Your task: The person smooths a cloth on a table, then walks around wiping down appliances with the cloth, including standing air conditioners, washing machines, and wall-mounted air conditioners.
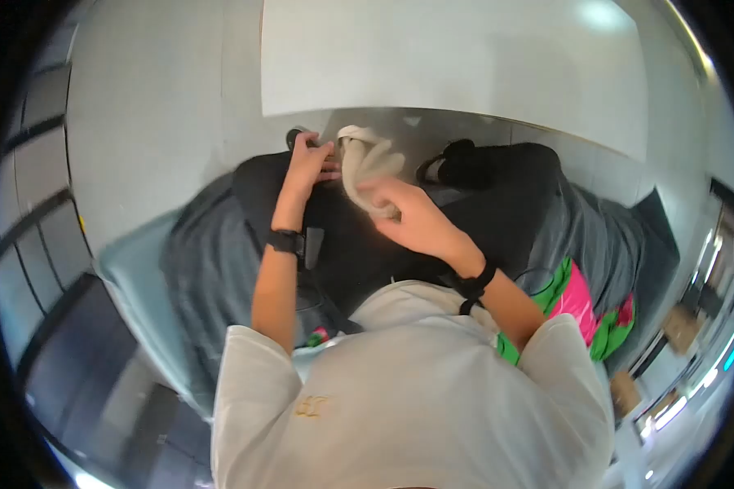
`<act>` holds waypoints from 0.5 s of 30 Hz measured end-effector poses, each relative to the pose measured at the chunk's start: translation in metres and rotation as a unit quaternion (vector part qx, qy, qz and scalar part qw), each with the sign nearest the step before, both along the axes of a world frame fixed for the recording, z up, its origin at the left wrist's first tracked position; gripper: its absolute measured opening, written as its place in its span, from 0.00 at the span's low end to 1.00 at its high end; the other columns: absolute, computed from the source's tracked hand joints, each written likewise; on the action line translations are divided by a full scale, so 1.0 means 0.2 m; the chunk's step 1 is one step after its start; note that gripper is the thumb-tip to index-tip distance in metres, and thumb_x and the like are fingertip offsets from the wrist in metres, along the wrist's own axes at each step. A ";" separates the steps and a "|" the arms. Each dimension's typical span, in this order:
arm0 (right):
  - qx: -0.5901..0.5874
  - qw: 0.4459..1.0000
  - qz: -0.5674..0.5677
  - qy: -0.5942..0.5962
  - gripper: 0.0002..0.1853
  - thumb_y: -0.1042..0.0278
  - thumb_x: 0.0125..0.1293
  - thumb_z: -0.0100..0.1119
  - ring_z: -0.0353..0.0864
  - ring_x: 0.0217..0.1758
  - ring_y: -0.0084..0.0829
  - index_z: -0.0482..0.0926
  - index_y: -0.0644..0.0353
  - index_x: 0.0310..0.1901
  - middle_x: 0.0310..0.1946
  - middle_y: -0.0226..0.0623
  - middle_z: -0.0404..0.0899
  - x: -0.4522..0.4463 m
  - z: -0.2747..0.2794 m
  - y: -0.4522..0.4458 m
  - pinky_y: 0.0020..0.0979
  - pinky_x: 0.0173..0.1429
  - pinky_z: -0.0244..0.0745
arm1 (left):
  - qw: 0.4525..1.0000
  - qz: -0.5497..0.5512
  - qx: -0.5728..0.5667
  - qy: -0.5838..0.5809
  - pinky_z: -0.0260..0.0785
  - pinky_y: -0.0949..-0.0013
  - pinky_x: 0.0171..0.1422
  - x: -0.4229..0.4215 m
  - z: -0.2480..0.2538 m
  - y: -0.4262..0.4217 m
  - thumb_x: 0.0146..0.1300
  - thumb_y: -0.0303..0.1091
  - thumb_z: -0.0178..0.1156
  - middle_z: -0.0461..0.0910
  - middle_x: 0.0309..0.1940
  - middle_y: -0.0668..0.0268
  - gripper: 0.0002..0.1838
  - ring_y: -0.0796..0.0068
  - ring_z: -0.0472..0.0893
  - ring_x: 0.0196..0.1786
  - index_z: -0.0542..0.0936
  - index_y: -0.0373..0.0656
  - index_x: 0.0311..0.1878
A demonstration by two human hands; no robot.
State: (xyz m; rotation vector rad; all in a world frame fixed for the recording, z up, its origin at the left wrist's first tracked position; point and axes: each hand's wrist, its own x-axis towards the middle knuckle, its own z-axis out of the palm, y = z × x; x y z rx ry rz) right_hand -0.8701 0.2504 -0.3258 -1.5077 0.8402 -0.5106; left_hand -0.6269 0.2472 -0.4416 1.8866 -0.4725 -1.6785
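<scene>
One cream cloth (357,169) in the grip of right fingers (383,194), beside outspread left fingers (327,165)

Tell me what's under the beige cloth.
Beside the cloth, black fabric shows near its lower end and grey floor near its upper end. Whatever the cloth and right hand cover cannot be seen.

Am seeing one small yellow mark (311,407) on the shirt (432,407), at the near left. Is looking like lettering, perhaps two characters set side by side, but is coming out too small and blurred for sure reading. Am finding no word, brand, number or sign clear enough to spell out, either here or elsewhere, from near to far.
</scene>
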 end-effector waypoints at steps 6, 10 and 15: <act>-0.180 0.972 -0.043 -0.146 0.13 0.83 0.56 0.63 0.85 0.57 0.44 0.66 0.62 0.34 0.59 0.47 0.85 -0.15 -0.56 0.45 0.38 0.64 0.76 | 0.856 -0.282 -0.394 -0.180 0.76 0.54 0.60 -0.31 -0.42 0.50 0.69 0.40 0.60 0.85 0.53 0.47 0.19 0.42 0.82 0.56 0.81 0.42 0.59; -0.125 0.970 -0.041 -0.203 0.10 0.80 0.59 0.63 0.82 0.60 0.40 0.69 0.62 0.36 0.59 0.44 0.84 -0.22 -0.28 0.79 0.38 0.67 0.73 | 0.875 -0.338 -0.337 -0.087 0.77 0.62 0.56 -0.43 -0.23 0.77 0.73 0.35 0.59 0.84 0.51 0.59 0.14 0.59 0.83 0.51 0.82 0.42 0.56; -0.274 0.949 -0.015 -0.153 0.17 0.74 0.58 0.66 0.83 0.59 0.37 0.80 0.61 0.51 0.55 0.42 0.85 -0.36 -0.12 0.67 0.37 0.66 0.74 | 0.866 -0.146 -0.478 0.018 0.76 0.70 0.54 -0.31 -0.36 0.55 0.75 0.32 0.58 0.82 0.44 0.72 0.10 0.76 0.80 0.48 0.82 0.44 0.54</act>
